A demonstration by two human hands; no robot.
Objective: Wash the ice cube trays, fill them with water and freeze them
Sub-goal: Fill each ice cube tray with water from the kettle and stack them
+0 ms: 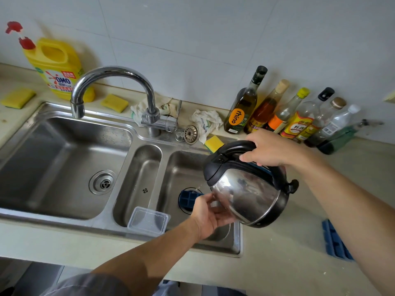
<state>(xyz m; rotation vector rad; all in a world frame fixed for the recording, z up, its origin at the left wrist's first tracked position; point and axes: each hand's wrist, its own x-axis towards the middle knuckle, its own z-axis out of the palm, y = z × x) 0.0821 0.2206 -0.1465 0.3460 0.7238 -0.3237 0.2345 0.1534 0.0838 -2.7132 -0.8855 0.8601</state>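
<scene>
My right hand (270, 149) grips the black handle of a steel kettle (245, 193) tilted to the left over the right sink basin (181, 167). A thin stream of water falls from its spout. My left hand (210, 214) holds a blue ice cube tray (188, 199) under the spout, above the basin's drain; the kettle and my fingers hide most of the tray. A second blue ice cube tray (333, 242) lies on the counter at the right, partly behind my right forearm.
A clear plastic container (148, 220) sits on the sink's front rim. The chrome faucet (111, 86) arches over the large left basin (64, 163). Several bottles (288, 116) line the back wall. Yellow sponges (114, 102), rags and a yellow detergent jug (56, 67) sit behind the sink.
</scene>
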